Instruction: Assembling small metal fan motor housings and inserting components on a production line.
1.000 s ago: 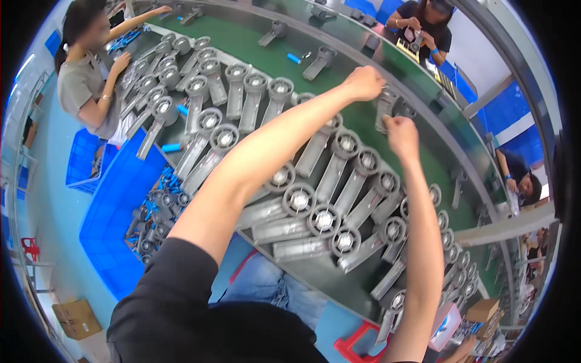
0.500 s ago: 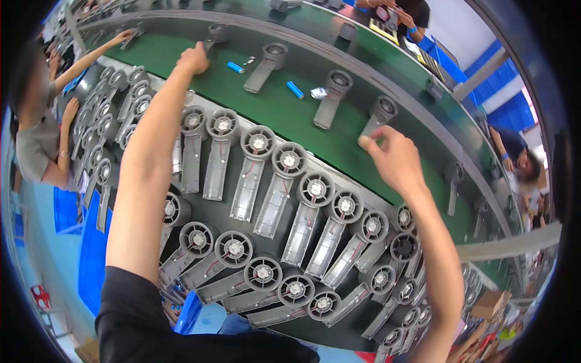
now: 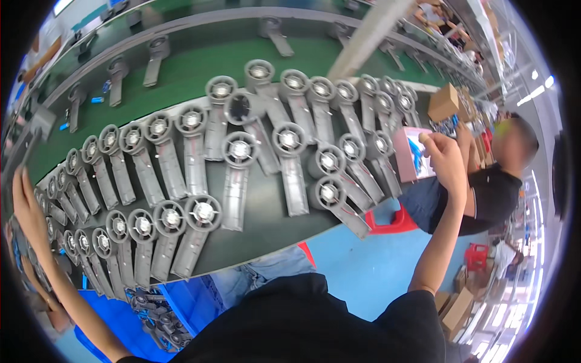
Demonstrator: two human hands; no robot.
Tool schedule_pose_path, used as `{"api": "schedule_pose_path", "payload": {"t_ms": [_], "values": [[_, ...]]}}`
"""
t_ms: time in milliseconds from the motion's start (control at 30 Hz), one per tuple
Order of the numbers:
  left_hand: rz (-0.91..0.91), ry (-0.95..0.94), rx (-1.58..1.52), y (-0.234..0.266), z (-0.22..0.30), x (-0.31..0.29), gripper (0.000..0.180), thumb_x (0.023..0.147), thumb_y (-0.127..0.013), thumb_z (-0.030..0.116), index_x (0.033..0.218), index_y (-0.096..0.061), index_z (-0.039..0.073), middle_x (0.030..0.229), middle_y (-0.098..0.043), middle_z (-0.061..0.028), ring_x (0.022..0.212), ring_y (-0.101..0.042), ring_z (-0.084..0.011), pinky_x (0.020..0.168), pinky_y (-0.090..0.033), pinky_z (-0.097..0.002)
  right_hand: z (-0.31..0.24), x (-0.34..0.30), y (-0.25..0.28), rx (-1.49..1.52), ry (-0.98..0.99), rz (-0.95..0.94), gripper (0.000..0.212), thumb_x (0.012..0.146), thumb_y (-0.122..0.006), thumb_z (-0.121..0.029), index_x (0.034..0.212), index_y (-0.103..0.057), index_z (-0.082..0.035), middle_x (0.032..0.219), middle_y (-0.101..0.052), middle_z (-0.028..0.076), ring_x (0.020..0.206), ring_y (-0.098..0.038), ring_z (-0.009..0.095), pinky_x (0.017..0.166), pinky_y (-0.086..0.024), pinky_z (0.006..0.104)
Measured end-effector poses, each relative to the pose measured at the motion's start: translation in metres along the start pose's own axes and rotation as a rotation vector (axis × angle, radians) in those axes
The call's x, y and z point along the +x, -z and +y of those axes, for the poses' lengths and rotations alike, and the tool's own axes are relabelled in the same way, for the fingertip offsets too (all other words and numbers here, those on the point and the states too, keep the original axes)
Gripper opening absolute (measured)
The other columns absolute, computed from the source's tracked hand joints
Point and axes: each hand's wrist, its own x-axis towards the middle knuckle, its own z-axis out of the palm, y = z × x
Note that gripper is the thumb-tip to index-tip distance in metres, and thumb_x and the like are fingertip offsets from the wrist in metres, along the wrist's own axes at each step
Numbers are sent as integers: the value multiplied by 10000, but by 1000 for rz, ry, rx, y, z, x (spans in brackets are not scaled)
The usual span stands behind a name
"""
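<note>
Toward the left rim, my left hand [image 3: 29, 209] reaches up with its fingertips closed on the handle of a blurred grey fan housing [image 3: 37, 128] on the green belt. My right hand [image 3: 446, 162] is at the right, over an open pink box [image 3: 404, 154] with blue and white things in it. Its fingers are bent together; what they hold, if anything, is hidden. Between my arms, several grey handheld-fan housings [image 3: 289, 140] lie in rows on the dark table [image 3: 263, 242], round grilles away from me. One housing [image 3: 241, 109] has a dark centre.
Beyond the table runs the green belt [image 3: 200, 72], carrying spaced housings and blue battery cells [image 3: 97, 100]. A slanted post [image 3: 369, 42] rises at the far edge. At right sits a co-worker [image 3: 499, 181] by a cardboard box [image 3: 443, 103]. Below the table stands a blue bin [image 3: 187, 302] of parts.
My view has turned to the right. My right hand has moved from beside a belt housing to over the pink box. My left hand stays at the same belt housing.
</note>
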Motion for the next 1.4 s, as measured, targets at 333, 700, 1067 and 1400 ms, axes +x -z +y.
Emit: {"api": "schedule_pose_path", "payload": {"t_ms": [333,700,1067,1400], "values": [[-244,-254,-494,82,324,-210,217,861,-549,16,1061,-600,-50,858,-593,-171,669,-519,-307,570,-395,-385,181,64,-51,13,168,-31,279,842,-653,-146,1052,-675,36,891,-699,128,649,-646,166,617,-515,302],[-288,-253,-475,-11,377,-295,418,746,-709,22,1157,-632,19,771,-492,-107,633,-497,-259,552,-412,-360,122,23,-8,590,170,305,259,884,-640,-143,1085,-620,20,858,-619,26,654,-538,69,597,-431,201],[-491,-83,-1129,8,382,-261,242,901,-625,115,1098,-658,-23,942,-661,-156,795,-621,-242,724,-490,-320,-26,-84,-73,1547,427,-175,238,911,-528,-68,1138,-500,0,1002,-561,137,643,-540,128,515,-443,228],[-616,795,-1875,3,380,-229,368,1007,-467,200,1244,-541,-71,1085,-663,-219,967,-675,-264,835,-543,-342,-72,-167,-138,967,1091,-294,296,669,-647,106,942,-587,9,1049,-594,198,639,-633,179,593,-531,255]]}}
